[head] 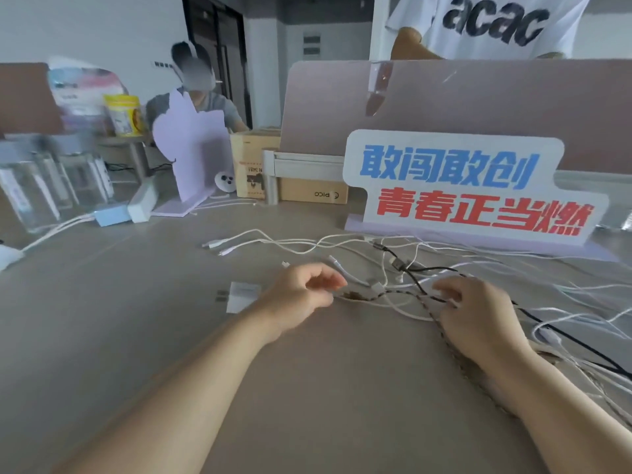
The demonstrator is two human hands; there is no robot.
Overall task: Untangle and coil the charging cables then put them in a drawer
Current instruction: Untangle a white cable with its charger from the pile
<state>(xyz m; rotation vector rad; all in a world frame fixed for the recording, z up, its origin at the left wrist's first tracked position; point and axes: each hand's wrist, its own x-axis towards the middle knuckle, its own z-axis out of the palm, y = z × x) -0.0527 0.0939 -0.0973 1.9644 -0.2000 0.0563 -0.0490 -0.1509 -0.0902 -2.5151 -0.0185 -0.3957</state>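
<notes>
**Two hands at the tangle below the slogan sign**

We see the charging cables (393, 254) lying in a loose tangle on the table (307, 405), spread just in front of the slogan sign (461, 186) and trailing off past its right end. Most are white; a black cable (427, 269) and a braided cable (379, 295) cross through them.

In front of the sign's left end, our left hand (304, 292) has its fingers curled in toward the thumb. The braided cable's near end meets those fingers, but we cannot tell whether they hold it. The cable runs taut to our right hand (478, 313), in front of the sign's middle, whose bent fingertips (448, 301) clamp down on it. A further length of it passes under that wrist.

A white charger plug (241, 295) lies well left of the sign, beside our left wrist.
</notes>
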